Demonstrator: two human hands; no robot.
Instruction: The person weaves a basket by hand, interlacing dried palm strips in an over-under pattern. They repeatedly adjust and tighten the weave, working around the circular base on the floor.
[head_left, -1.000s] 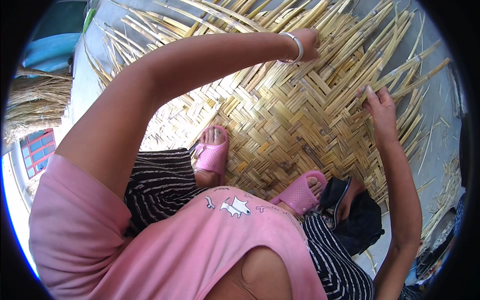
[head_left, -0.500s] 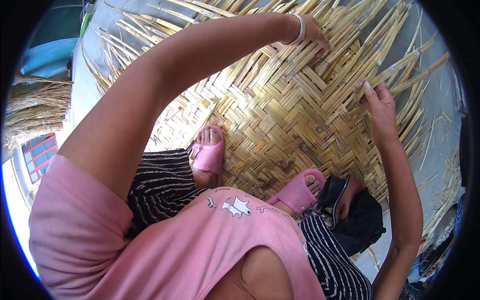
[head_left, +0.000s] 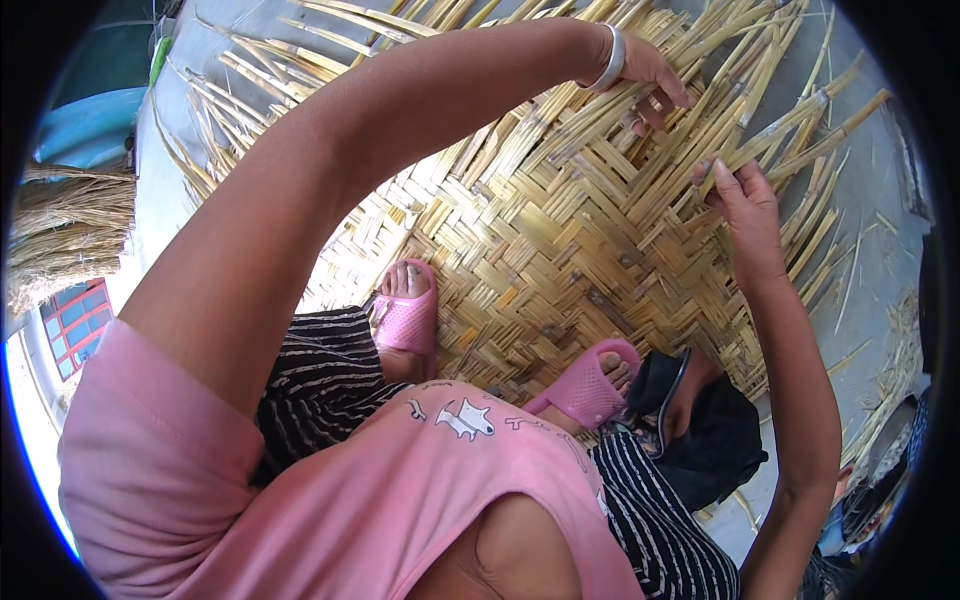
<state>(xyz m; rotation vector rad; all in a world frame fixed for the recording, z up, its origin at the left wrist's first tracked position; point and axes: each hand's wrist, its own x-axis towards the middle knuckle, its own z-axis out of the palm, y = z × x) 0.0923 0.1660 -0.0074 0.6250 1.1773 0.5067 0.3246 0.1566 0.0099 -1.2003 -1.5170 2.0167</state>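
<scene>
A woven mat of split reed strips [head_left: 560, 250], yellow-brown in a diagonal weave, spreads under my hands and feet. Its unwoven strip ends fan out along the far and right edges. At the mat's far side, my left hand [head_left: 650, 85], with a pale bangle at the wrist, bends its fingers down among the loose strips; they look closed around a strip, partly hidden. My right hand [head_left: 745, 208] is near the right edge, its thumb and fingers pinched on a reed strip. Long strips [head_left: 800, 140] stick out past it toward the upper right.
My feet in pink slippers [head_left: 408, 310] rest on the mat's near part. Black cloth [head_left: 710, 450] lies beside my right knee. Bundled dry stalks [head_left: 70, 215] stand at far left, below a blue surface [head_left: 90, 125]. Straw scraps and more clutter lie along the right side.
My left hand has moved a little right among the strips, its fingers more curled. My right hand stays near the same strips, pinching. The view has shifted slightly.
</scene>
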